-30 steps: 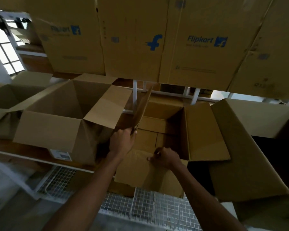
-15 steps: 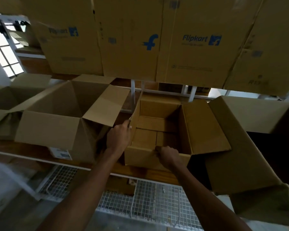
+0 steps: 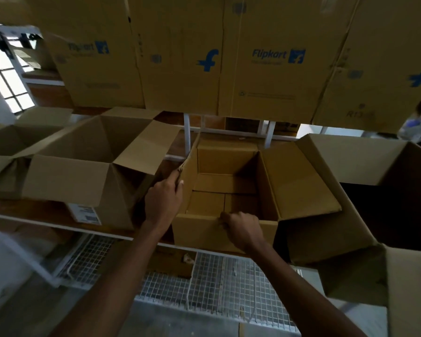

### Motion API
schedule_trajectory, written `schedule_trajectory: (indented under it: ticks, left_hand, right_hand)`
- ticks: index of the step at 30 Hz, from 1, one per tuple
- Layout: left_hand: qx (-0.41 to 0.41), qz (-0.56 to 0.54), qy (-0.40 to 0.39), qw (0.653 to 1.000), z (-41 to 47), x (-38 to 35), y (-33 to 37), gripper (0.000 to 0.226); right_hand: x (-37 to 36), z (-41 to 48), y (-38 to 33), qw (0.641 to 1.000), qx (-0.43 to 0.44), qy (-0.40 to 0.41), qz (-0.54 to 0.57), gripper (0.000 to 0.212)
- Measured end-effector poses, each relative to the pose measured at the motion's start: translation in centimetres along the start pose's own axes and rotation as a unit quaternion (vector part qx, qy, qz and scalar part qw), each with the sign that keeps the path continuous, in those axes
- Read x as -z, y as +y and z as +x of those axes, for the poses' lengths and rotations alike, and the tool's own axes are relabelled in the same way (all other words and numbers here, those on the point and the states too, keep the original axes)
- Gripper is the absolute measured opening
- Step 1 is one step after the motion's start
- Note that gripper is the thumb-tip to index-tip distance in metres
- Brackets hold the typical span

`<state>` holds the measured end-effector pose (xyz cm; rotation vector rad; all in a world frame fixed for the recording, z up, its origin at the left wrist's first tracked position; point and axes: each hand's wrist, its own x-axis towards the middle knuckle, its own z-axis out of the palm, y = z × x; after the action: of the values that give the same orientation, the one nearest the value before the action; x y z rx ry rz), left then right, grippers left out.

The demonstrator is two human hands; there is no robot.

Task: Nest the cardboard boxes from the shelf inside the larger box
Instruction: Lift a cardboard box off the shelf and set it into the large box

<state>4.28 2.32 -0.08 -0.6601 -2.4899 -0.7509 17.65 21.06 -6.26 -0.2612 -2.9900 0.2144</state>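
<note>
An open small cardboard box (image 3: 202,232) stands on the wooden shelf (image 3: 34,207) in front of me, its right flap folded outward. My left hand (image 3: 164,199) grips the box's upright left flap near its front corner. My right hand (image 3: 241,228) is closed over the front rim, fingers curled inside. A larger open box (image 3: 83,181) stands to the left, flaps spread. Another big open box (image 3: 384,198) sits on the right, its inside dark.
Large Flipkart-printed cartons (image 3: 204,57) fill the shelf above, hanging low over the work area. A further open box (image 3: 12,142) stands at the far left. A white wire-mesh shelf (image 3: 216,288) lies below. A window (image 3: 5,76) is at the upper left.
The front flap, folded down a second ago, has been turned inward into the box. The left flap has swung more upright. Both hands stay on the box.
</note>
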Motion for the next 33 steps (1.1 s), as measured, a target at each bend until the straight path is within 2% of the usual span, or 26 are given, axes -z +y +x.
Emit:
schedule_trajectory:
  ticks: [3,6,10,11,13,14,18,23,25,27,29,31,33]
  left_hand:
    - [0.028,-0.035,0.016,0.999,-1.8,0.5,0.1,0.034]
    - [0.100,-0.071,-0.008,0.992,-3.6,0.6,-0.2,0.042]
    - [0.180,-0.111,-0.033,0.977,-5.6,1.2,-0.1,0.031]
    - [0.199,-0.120,-0.027,0.972,-6.2,1.7,0.3,0.035]
    - [0.234,-0.140,0.004,0.962,-7.2,2.8,1.2,0.054]
    - [0.255,-0.168,0.022,0.952,-7.8,3.5,1.5,0.057]
    - [0.273,-0.264,0.076,0.922,-10.3,6.9,3.4,0.045]
    - [0.255,-0.321,0.177,0.895,-13.2,10.9,6.8,0.046]
    - [0.249,-0.355,0.214,0.875,-13.6,12.1,8.0,0.046]
    - [0.233,-0.399,0.252,0.850,-14.1,13.0,9.0,0.052]
    - [0.225,-0.416,0.283,0.835,-14.7,13.6,9.8,0.059]
    - [0.218,-0.436,0.293,0.822,-15.3,14.4,11.1,0.054]
    - [0.209,-0.455,0.286,0.817,-15.9,15.1,13.2,0.038]
  right_hand:
    - [0.9,-2.0,-0.6,0.999,0.019,0.030,-0.002,0.023]
    - [2.7,-4.2,-1.4,0.997,0.039,0.065,0.013,0.023]
    - [5.0,-7.3,-2.5,0.992,0.060,0.106,0.019,0.019]
    - [5.5,-8.1,-2.7,0.992,0.059,0.113,0.012,0.019]
    - [6.5,-9.8,-3.1,0.992,0.055,0.112,0.000,0.019]
    - [7.1,-10.7,-3.3,0.992,0.053,0.115,-0.004,0.018]
    - [9.7,-14.6,-4.0,0.990,0.054,0.132,-0.021,0.017]
    - [12.0,-19.7,-5.6,0.976,0.073,0.195,-0.059,0.028]
    - [12.4,-21.8,-5.4,0.959,0.042,0.273,-0.063,0.025]
    - [12.4,-25.2,-5.0,0.917,-0.005,0.399,0.007,0.022]
    - [11.8,-29.1,-4.3,0.871,-0.080,0.469,0.123,0.042]
    - [10.9,-32.6,-4.0,0.853,-0.193,0.425,0.236,0.067]
    - [10.0,-34.1,-2.9,0.838,-0.298,0.318,0.330,0.084]
